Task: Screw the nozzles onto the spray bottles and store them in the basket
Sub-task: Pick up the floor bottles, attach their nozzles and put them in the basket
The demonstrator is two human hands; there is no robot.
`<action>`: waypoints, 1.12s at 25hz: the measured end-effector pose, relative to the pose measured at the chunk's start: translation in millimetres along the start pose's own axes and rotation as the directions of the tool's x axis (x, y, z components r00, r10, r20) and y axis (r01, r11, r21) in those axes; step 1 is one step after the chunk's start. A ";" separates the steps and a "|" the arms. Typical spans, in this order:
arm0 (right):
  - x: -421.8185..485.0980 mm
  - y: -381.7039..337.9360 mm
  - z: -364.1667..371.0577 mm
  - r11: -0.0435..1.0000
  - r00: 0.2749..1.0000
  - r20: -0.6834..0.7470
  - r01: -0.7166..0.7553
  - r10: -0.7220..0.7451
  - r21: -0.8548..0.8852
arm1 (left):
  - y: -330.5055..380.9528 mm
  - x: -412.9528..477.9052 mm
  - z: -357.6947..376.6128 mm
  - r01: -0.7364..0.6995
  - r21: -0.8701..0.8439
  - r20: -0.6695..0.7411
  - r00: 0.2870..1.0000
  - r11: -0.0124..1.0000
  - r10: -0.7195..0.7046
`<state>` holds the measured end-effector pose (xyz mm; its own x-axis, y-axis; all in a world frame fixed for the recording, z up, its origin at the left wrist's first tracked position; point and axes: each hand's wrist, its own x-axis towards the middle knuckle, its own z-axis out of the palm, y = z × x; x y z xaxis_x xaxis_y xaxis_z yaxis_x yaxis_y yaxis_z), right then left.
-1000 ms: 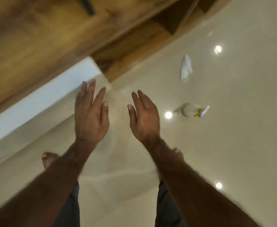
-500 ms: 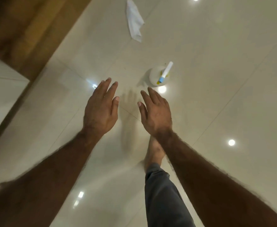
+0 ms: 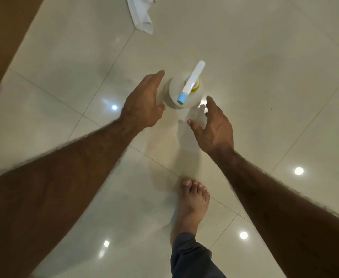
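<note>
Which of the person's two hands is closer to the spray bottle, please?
The left hand: its fingers reach alongside the spray bottle, while the right hand hangs farther back.

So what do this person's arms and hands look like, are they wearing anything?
Both arms are bare, hairy along the forearms, with no sleeves in view. The left hand and right hand carry no gloves, rings or watch that I can see. Nails are short.

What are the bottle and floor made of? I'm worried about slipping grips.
Spray bottle: likely matte white plastic, softly translucent, with a smooth white nozzle, blue tip. Floor: probably glazed ceramic tile; grout lines and mirror-like lamp reflections show high gloss.
</note>
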<state>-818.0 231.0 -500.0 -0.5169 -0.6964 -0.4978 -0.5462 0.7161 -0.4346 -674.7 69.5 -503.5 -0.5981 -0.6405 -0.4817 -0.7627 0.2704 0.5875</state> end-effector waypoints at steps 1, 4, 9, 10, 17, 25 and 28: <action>10.4 0.8 2.2 0.999 1.000 -0.008 0.004 -0.003 0.048 | 0.5 13.1 0.5 0.013 -0.034 0.030 0.999 0.999 -0.012; 34.5 1.4 12.2 0.985 0.999 -0.035 0.032 -0.027 0.169 | 4.8 35.5 4.9 -0.007 -0.118 0.176 0.984 0.993 0.027; 36.3 -9.5 20.7 0.962 0.999 -0.024 -0.028 0.035 0.270 | 1.6 22.2 10.6 -0.074 -0.111 0.148 0.985 0.991 0.090; 30.6 -12.2 19.4 0.965 0.999 -0.007 -0.029 0.032 0.260 | 0.3 15.3 7.8 -0.063 -0.108 0.148 0.986 0.992 0.079; -38.0 -99.6 -18.7 0.958 0.993 0.020 0.104 -0.113 0.267 | 3.9 -78.9 -69.8 0.034 -0.166 0.021 0.999 0.986 -0.031; -158.2 -283.1 -110.8 0.923 0.980 0.035 0.173 -0.197 0.344 | 14.9 -220.6 -251.7 0.007 -0.301 -0.125 0.991 0.954 -0.047; -195.7 -352.7 -129.5 0.929 0.962 0.078 0.227 -0.260 0.292 | -0.6 -272.6 -307.9 -0.034 -0.295 -0.196 0.980 0.955 -0.025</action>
<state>-609.5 108.6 -152.1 -0.3042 -0.8528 -0.4244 -0.4323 0.5206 -0.7363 -435.4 22.7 -172.3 -0.5190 -0.7754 -0.3597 -0.6350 0.0681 0.7695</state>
